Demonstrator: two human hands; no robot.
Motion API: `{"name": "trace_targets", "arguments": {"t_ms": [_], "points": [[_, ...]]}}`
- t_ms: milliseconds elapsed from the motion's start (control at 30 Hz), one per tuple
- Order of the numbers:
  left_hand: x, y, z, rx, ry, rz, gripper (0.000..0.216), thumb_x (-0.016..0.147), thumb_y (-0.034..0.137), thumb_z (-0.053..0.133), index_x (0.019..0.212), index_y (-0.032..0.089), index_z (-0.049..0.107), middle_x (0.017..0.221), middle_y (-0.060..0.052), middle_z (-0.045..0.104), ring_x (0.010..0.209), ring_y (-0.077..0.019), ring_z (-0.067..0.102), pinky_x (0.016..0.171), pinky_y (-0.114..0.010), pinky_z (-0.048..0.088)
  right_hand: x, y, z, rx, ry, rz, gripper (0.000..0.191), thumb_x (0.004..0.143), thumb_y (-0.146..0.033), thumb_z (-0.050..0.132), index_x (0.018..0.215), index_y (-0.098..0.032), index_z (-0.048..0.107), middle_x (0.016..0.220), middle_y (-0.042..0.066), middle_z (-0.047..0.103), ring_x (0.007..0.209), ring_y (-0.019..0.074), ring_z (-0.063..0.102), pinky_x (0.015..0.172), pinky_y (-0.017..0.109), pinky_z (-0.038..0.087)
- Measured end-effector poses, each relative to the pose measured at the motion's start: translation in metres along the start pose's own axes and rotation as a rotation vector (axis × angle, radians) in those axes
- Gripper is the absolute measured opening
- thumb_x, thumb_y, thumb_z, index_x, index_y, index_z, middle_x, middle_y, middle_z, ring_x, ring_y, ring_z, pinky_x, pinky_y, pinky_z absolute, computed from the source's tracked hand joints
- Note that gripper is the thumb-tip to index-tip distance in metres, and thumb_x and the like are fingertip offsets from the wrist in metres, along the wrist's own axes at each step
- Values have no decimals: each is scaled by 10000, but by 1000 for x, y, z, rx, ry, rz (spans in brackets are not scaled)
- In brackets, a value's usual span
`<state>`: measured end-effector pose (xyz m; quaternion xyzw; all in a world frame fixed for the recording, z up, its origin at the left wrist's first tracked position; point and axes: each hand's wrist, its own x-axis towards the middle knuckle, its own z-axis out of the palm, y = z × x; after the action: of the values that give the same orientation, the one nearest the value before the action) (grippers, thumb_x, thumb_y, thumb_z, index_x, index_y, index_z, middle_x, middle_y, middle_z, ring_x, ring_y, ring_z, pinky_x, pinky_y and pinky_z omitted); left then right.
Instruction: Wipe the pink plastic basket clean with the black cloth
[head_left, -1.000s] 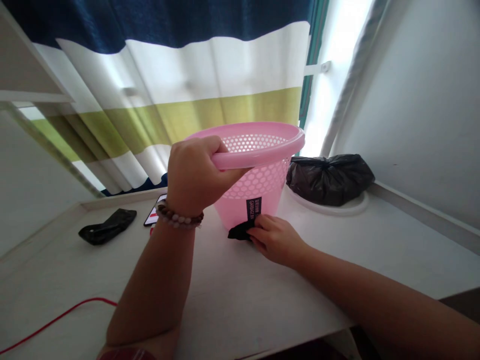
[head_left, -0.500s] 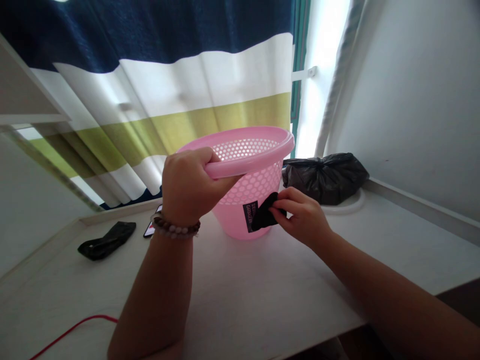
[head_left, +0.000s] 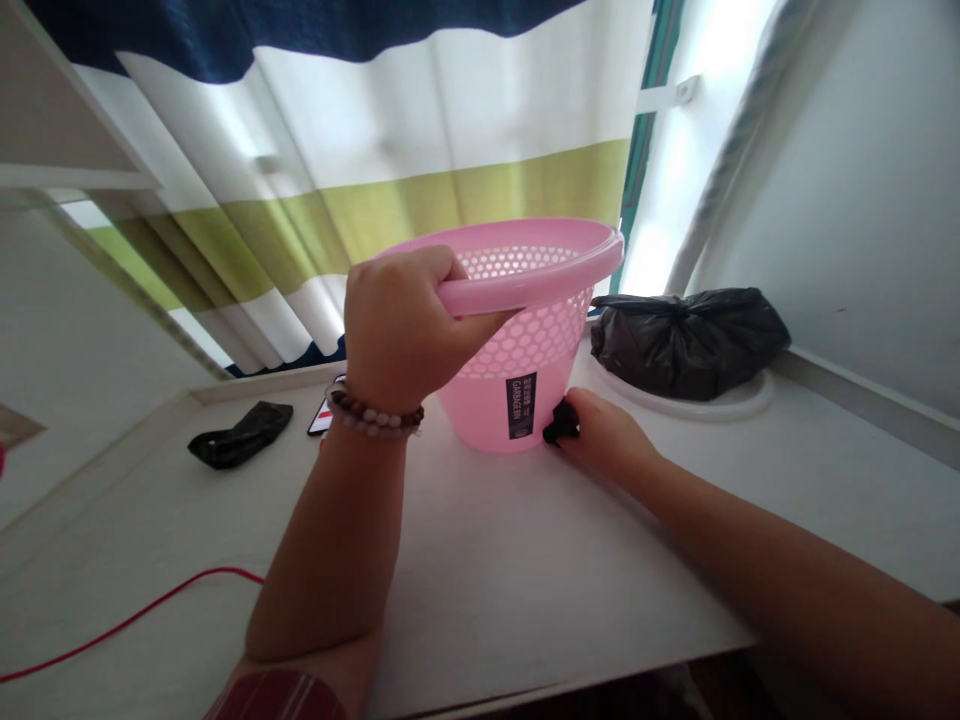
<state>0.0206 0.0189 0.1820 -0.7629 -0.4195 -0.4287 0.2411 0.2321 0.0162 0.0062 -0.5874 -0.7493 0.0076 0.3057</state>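
Note:
A pink plastic garbage bin (head_left: 487, 410) with a perforated upper wall stands on the white table, its mouth tilted slightly. My left hand (head_left: 409, 320) grips the near left of its rim, thumb outside and fingers over the edge. On the bin's front a dark label (head_left: 521, 405) reads "GARBAGE BIN". Low at the bin's right side, my right hand (head_left: 604, 435) is closed on a crumpled black cloth (head_left: 562, 422), which lies against or very near the wall. The fingertips are partly hidden behind the cloth and hand.
A full black plastic bag (head_left: 690, 340) sits on a round white lid-like disc (head_left: 675, 402) at the back right. To the left lie a folded black plastic bag (head_left: 240, 435), a phone (head_left: 321, 418) and a red cable (head_left: 150, 610). A striped curtain (head_left: 450, 130) hangs behind.
My right hand has moved the black cloth off the label, round to the bin's lower right side, uncovering the label. My left hand still holds the rim. The view has shifted.

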Motion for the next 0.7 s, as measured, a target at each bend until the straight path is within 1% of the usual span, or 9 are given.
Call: {"name": "trace_targets", "arguments": {"t_ms": [67,167,267,367,433,500,533,600,700], "points": [[0,0,0,-3,0,0,451,646,610,631,556,213,440,486,30,398,482,-104,331,500,-310,268,1,5,4,29,-42,15,203,701,-275,630,875,-215,544,835,44,632,699,195,574,563,277,364],[0,-1,-1,0,3,-9,432,647,603,637,566,220,455,487,22,423,494,-117,370,516,-315,290,2,3,-2,28,-5,17,135,716,-267,615,822,-215,550,775,36,635,667,193,565,550,279,352],[1,-2,-2,-15,1,-17,415,657,585,633,556,222,459,497,12,458,499,-127,396,528,-327,314,1,-5,-17,65,102,-22,97,745,-256,591,811,-217,531,745,23,607,647,180,549,556,281,371],[1,-2,-5,-70,-26,-6,384,675,559,616,554,224,473,513,1,496,502,-131,417,527,-332,331,0,-16,-34,140,276,-111,106,781,-248,554,878,-216,525,779,27,576,666,171,537,586,288,407],[1,-2,-6,-109,-42,3,374,685,558,603,561,225,486,523,-6,515,511,-134,432,516,-329,331,-2,-21,-41,179,383,-180,112,794,-243,539,902,-215,522,802,35,558,692,170,537,619,297,431],[1,-2,-6,-128,-44,10,380,687,567,595,563,224,489,530,-8,522,513,-132,433,505,-324,326,-3,-25,-44,201,434,-204,125,794,-246,543,912,-215,514,799,31,555,684,166,544,629,299,444],[1,-2,-6,-132,-37,13,389,687,571,593,557,222,482,527,-5,517,509,-128,427,500,-321,321,-4,-26,-43,205,434,-191,140,791,-251,550,920,-216,507,787,25,562,662,160,549,616,292,444],[1,-2,-6,-137,-28,20,404,687,575,592,546,219,463,516,0,505,499,-123,414,495,-318,312,-6,-28,-42,185,390,-138,157,784,-266,565,915,-215,495,749,12,577,613,151,556,573,274,428],[1,-3,-6,-154,-26,20,408,690,577,592,540,224,453,509,-5,497,497,-128,409,495,-323,302,-6,-29,-35,84,237,-84,141,791,-310,567,871,-215,499,712,8,596,603,156,563,551,265,389]]}}
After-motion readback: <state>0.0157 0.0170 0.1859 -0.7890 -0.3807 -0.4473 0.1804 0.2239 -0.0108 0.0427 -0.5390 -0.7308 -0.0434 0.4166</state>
